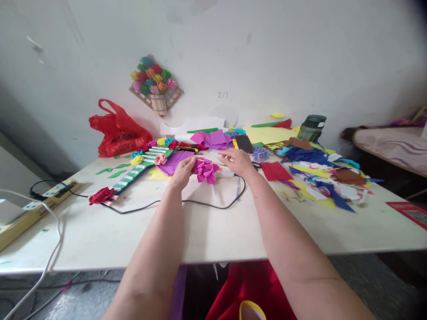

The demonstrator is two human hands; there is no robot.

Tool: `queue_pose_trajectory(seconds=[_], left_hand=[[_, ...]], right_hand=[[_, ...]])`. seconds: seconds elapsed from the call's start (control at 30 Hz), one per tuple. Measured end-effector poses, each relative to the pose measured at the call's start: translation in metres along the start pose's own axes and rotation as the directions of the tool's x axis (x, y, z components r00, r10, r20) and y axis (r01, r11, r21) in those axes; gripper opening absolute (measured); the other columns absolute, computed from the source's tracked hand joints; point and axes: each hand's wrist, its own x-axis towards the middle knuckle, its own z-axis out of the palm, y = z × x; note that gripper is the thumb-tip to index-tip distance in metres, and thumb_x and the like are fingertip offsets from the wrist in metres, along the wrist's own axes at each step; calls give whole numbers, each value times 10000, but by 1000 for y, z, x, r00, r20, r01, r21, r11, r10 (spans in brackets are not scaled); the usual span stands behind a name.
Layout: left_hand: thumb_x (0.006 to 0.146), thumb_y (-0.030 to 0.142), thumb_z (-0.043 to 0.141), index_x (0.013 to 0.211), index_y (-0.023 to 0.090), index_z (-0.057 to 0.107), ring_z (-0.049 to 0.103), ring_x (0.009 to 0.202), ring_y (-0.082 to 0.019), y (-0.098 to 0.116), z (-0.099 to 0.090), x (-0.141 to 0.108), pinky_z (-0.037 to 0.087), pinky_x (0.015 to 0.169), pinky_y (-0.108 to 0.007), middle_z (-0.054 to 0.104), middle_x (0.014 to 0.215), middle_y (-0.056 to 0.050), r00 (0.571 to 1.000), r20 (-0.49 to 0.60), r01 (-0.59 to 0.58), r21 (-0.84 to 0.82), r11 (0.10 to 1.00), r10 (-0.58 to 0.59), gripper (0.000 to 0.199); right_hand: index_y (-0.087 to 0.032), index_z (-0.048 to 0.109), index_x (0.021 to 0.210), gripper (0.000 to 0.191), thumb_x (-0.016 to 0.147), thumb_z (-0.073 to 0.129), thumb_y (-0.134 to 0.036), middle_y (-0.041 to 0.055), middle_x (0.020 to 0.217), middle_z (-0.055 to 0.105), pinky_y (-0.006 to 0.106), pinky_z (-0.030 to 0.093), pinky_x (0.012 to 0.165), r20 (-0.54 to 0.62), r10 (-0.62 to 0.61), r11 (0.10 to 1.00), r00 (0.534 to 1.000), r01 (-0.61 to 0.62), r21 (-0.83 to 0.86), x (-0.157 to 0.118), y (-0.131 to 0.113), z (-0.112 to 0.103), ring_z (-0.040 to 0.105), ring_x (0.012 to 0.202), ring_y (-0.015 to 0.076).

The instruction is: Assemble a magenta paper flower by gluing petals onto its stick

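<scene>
My left hand (pixel 184 172) grips a magenta folded-paper flower (pixel 206 172) by its left side, above the middle of the white table (pixel 213 235). To the right of the flower, my right hand (pixel 237 161) has its fingers stretched toward the left, with nothing visible in them. Just below that hand lies a white object (pixel 227 173) joined to a black cord (pixel 196 202); the hand partly hides it, and I cannot make out its kind. Behind my left hand is a flat sheet of purple paper (pixel 175 162).
A green-and-white striped piece (pixel 133 174) with paper flowers lies left. A red plastic bag (pixel 118 129) stands behind it. A power strip (pixel 50 198) sits at the left edge. Heaped paper scraps (pixel 310 155) and a dark green bottle (pixel 312 128) are at right.
</scene>
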Motion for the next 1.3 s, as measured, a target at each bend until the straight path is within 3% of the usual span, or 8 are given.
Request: queue_pose_trajectory(seconds=[0.33, 0.53, 0.97, 1.3], left_hand=[[675, 539, 728, 758, 122, 633, 512, 541, -92, -1, 1, -1, 422, 532, -213, 581, 620, -4, 999, 38, 27, -9, 1000, -26, 436], [677, 526, 730, 774, 124, 637, 477, 520, -82, 0, 3, -2, 399, 510, -205, 552, 601, 10, 998, 48, 41, -7, 999, -41, 424], [695, 519, 726, 866, 111, 691, 432, 502, -67, -5, -1, 0, 355, 486, -188, 530, 589, 14, 996, 82, 45, -36, 998, -42, 444], [721, 530, 690, 1029, 116, 687, 531, 548, -102, -4, -1, 0, 401, 508, -208, 615, 655, -22, 988, 108, 124, -131, 984, -110, 516]], right_hand=[[-290, 702, 1132, 342, 855, 568, -441, 20, 1016, 743, 257, 464, 742, 122, -25, 1000, 992, 27, -11, -3, -14, 13, 651, 830, 162], [-266, 713, 1107, 301, 879, 556, -384, 44, 1057, 722, 258, 457, 803, 102, -53, 997, 993, 59, -53, -1, -14, 20, 636, 925, 172], [-236, 751, 1008, 252, 868, 562, -326, 52, 994, 674, 254, 443, 741, 102, -58, 995, 993, 66, -80, -2, -16, 19, 601, 847, 160], [-236, 763, 964, 233, 876, 563, -319, 55, 966, 650, 261, 436, 731, 75, -94, 992, 993, 100, -73, -2, -17, 21, 597, 856, 163]])
